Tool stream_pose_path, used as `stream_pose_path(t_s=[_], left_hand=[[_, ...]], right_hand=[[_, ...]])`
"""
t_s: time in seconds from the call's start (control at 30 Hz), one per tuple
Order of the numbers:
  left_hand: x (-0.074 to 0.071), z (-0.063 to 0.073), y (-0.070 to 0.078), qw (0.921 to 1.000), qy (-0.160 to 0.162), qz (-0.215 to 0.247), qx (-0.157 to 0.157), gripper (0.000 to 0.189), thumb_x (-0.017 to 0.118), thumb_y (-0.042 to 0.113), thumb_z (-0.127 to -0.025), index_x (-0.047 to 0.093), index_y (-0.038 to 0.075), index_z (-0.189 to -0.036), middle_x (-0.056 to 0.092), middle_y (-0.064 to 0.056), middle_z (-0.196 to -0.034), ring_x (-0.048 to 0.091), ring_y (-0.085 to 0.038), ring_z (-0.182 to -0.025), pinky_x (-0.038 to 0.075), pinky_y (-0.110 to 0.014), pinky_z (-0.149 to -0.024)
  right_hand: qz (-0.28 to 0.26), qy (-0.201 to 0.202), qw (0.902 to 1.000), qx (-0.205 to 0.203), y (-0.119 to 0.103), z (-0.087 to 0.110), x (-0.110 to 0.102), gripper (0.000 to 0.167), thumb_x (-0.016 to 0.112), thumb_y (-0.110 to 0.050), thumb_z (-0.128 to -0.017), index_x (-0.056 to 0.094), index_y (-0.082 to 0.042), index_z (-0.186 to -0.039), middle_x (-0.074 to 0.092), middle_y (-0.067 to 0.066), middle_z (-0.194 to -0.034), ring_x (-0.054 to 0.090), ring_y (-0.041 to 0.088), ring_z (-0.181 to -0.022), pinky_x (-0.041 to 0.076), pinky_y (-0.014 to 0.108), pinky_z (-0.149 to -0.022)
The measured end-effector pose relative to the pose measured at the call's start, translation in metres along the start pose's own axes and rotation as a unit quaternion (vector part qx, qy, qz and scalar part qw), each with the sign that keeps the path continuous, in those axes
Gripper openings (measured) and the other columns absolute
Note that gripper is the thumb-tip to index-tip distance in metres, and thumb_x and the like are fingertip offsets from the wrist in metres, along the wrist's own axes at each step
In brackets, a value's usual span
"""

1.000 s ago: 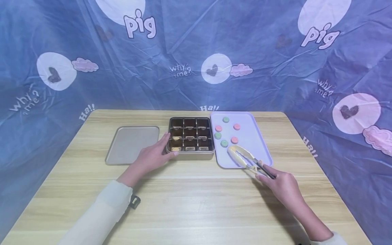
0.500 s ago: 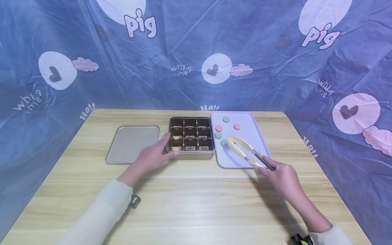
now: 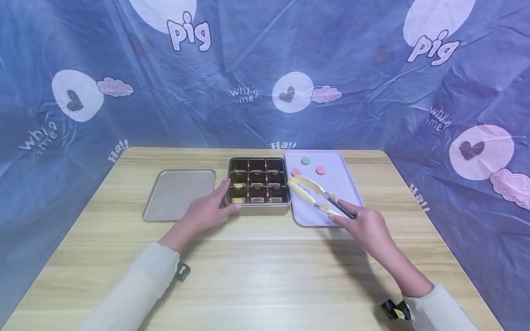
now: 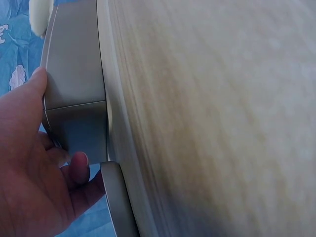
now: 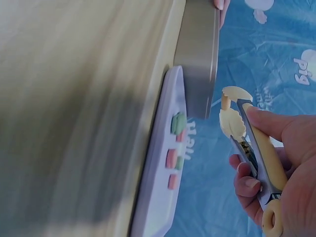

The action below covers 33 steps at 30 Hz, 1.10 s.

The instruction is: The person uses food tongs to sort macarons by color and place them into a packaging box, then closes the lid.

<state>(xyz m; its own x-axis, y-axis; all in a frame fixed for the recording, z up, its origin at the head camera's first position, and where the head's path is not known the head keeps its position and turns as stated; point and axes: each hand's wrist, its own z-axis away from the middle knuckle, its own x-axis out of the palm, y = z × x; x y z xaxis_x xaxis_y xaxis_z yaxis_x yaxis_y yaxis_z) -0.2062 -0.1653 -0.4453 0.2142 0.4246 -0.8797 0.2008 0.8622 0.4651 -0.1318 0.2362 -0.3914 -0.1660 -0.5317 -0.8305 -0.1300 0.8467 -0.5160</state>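
Tongs swing across a lilac tray to its nine o'clock edge, beside a compartmented box.

Over the last second, the right hand (image 3: 368,225), gripping the tongs (image 5: 265,150) by the handles, has moved from the tray's (image 3: 341,179) six o'clock part toward ten o'clock; the tips now hang beside the box's (image 3: 258,211) three o'clock side. They stand apart with nothing visible between them, so probably no disc is picked up yet. A green disc (image 3: 305,161) and a pink disc (image 3: 320,170) lie toward the tray's twelve o'clock end; the tongs hide others. The left hand (image 3: 204,211) holds the box's seven o'clock corner, as before, seemingly steadying it. A flat lid-like plate (image 3: 180,195) lies at nine o'clock.
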Motion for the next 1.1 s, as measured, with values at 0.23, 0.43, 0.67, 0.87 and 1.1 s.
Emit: stream_pose_path(t_s=[0.23,0.43,0.67,0.87,1.1], left_hand=[[-0.001,0.001,0.001,1.0000,0.002,0.000,0.000,0.098,0.046,0.077,-0.091,-0.001,0.030,-0.163,0.008,0.005,-0.169,0.043,-0.045,-0.141,0.039,-0.070,-0.107],[-0.001,0.000,0.001,1.0000,0.002,-0.001,0.003,0.098,0.045,0.077,-0.091,0.000,0.029,-0.163,0.008,0.005,-0.169,0.042,-0.043,-0.142,0.039,-0.070,-0.107],[0.001,-0.002,0.000,1.0000,0.002,-0.002,0.005,0.098,0.045,0.077,-0.091,0.000,0.029,-0.163,0.009,0.004,-0.169,0.042,-0.043,-0.142,0.040,-0.070,-0.105],[0.001,0.000,0.001,1.0000,0.002,0.001,0.003,0.098,0.046,0.076,-0.091,0.000,0.029,-0.163,0.009,0.004,-0.169,0.042,-0.044,-0.142,0.039,-0.070,-0.106],[0.000,0.001,0.002,1.0000,0.003,0.006,0.003,0.097,0.047,0.075,-0.092,0.001,0.028,-0.163,0.009,0.004,-0.169,0.041,-0.043,-0.143,0.040,-0.070,-0.106]], right_hand=[[-0.007,-0.015,0.9995,-0.026,-0.019,-0.017,0.008,0.053,0.084,-0.030,-0.082,0.069,-0.008,-0.128,0.070,0.024,-0.116,0.041,0.018,-0.058,0.035,0.027,-0.047],[-0.016,-0.002,0.9974,-0.070,-0.029,-0.029,0.020,0.051,0.086,-0.026,-0.080,0.071,-0.010,-0.126,0.072,0.017,-0.117,0.043,0.016,-0.057,0.033,0.027,-0.046],[-0.021,-0.015,0.9963,-0.082,-0.040,-0.041,0.030,0.048,0.085,-0.026,-0.082,0.072,-0.008,-0.125,0.070,0.016,-0.123,0.072,0.035,-0.102,0.058,0.045,-0.075],[-0.014,-0.028,0.9955,-0.090,-0.049,-0.055,0.040,0.048,0.084,-0.030,-0.082,0.072,-0.009,-0.125,0.076,0.017,-0.104,0.067,0.028,-0.073,0.053,0.042,-0.064],[-0.007,-0.022,0.9938,-0.109,-0.062,-0.072,0.052,0.051,0.084,-0.031,-0.082,0.070,-0.010,-0.126,0.075,0.017,-0.075,0.049,0.019,-0.053,0.049,0.042,-0.057]])
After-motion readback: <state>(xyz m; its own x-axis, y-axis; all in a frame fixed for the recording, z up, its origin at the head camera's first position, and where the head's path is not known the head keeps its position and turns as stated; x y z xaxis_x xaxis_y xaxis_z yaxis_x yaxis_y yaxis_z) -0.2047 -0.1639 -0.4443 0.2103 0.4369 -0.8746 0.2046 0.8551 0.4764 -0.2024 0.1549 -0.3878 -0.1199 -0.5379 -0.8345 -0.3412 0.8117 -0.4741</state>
